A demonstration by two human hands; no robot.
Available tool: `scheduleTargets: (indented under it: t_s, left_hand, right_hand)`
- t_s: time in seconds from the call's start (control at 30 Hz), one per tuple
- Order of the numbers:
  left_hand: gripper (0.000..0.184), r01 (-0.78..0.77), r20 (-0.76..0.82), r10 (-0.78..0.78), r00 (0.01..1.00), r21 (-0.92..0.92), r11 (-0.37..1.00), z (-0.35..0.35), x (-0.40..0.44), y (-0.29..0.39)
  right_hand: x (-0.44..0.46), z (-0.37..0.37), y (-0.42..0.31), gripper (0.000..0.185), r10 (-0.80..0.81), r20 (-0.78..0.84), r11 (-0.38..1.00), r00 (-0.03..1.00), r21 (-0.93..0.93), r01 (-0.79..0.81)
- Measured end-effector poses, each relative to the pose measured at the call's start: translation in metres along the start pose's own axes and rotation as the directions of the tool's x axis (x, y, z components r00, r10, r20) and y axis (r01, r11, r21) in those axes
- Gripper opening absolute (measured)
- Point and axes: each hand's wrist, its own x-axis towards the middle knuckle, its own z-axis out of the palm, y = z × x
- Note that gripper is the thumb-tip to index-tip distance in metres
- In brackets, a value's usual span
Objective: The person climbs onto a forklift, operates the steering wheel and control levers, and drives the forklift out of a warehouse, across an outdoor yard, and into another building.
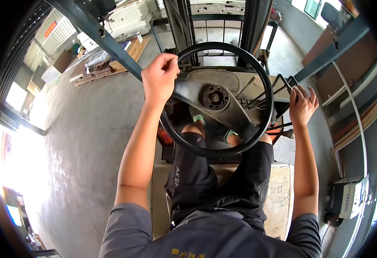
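In the head view, my left hand (160, 79) is closed round the upper left rim of the black steering wheel (269, 92), its fingers curled. My right hand (302, 104) is out to the right of the wheel, at the tops of the black control levers (279, 80). Its thumb and index finger touch a lever top, while the other fingers are partly spread. Below the wheel's right side is a round lever knob (288, 133), apart from my hand. The wheel's hub (215, 97) is bare, with a ring of holes.
A mast (179, 32) stands ahead, with bars behind it. Stacked boards (130, 53) lie on a pallet at the front left. Leaning panels (341, 86) and a pale pipe (355, 112) line the right side. A box-like machine (347, 200) sits at the lower right.
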Motion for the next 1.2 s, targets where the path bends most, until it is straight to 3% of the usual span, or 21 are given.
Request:
scheduleTargets:
  t_s: [0.1, 0.23, 0.27, 0.3, 0.33, 0.37, 0.4, 0.43, 0.47, 0.6, 0.87, 1.2]
  left_hand:
    - [0.011, 0.022, 0.019, -0.022, 1.000, 0.002, 1.000, -0.007, -0.002, -0.015]
    - [0.012, 0.132, 0.109, -0.137, 0.985, 0.054, 0.990, -0.015, -0.052, -0.015]
    - [0.009, 0.174, 0.165, -0.183, 0.969, 0.067, 0.982, -0.018, -0.071, -0.012]
    - [0.009, 0.104, 0.275, -0.111, 0.955, 0.040, 0.994, -0.017, -0.110, -0.012]
    - [0.009, 0.149, 0.279, -0.148, 0.949, 0.016, 0.989, -0.017, -0.113, -0.006]
    - [0.008, 0.034, 0.334, -0.061, 0.941, 0.087, 0.996, -0.014, -0.129, 0.002]
    - [0.009, -0.187, 0.365, 0.156, 0.918, 0.051, 0.981, 0.001, -0.144, 0.012]
    - [0.011, -0.058, 0.360, 0.033, 0.932, 0.057, 0.997, -0.003, -0.146, 0.016]
    - [0.012, -0.136, 0.376, 0.097, 0.922, 0.080, 0.987, -0.001, -0.149, 0.022]
    - [0.014, -0.167, 0.277, 0.156, 0.948, 0.015, 0.986, -0.003, -0.162, 0.020]
    - [0.013, -0.199, 0.283, 0.177, 0.943, 0.051, 0.979, -0.035, -0.155, 0.010]
    - [0.013, -0.111, 0.287, 0.113, 0.951, -0.024, 0.994, -0.017, -0.154, -0.005]
  right_hand:
    - [-0.035, 0.010, -0.006, 0.031, -0.006, -0.104, 0.999, 0.995, -0.034, 0.002]
    - [-0.080, 0.020, 0.016, 0.032, -0.032, -0.066, 0.998, 0.997, 0.046, 0.035]
    - [-0.080, 0.018, 0.014, 0.032, -0.030, -0.062, 0.998, 0.998, 0.047, 0.033]
    - [-0.078, 0.014, 0.010, 0.032, -0.018, -0.072, 0.997, 0.997, 0.067, 0.023]
    - [-0.077, 0.011, 0.006, 0.031, -0.005, -0.082, 0.996, 0.997, 0.088, 0.013]
    - [-0.075, 0.010, 0.002, 0.029, 0.018, -0.097, 0.995, 0.995, 0.100, -0.008]
    - [-0.074, 0.012, 0.000, 0.029, 0.011, -0.103, 0.994, 0.995, 0.108, 0.000]
    - [-0.076, 0.012, -0.001, 0.027, 0.023, -0.100, 0.994, 0.995, 0.110, -0.012]
    - [-0.079, 0.010, -0.001, 0.026, 0.035, -0.098, 0.993, 0.995, 0.112, -0.024]
    - [-0.094, 0.002, -0.005, 0.023, 0.018, -0.175, 0.980, 0.984, 0.199, 0.017]
    - [-0.095, 0.011, -0.025, 0.025, 0.058, -0.119, 0.975, 0.991, 0.220, -0.031]
    - [-0.084, 0.015, -0.021, 0.025, 0.005, -0.133, 0.987, 0.991, 0.160, 0.016]
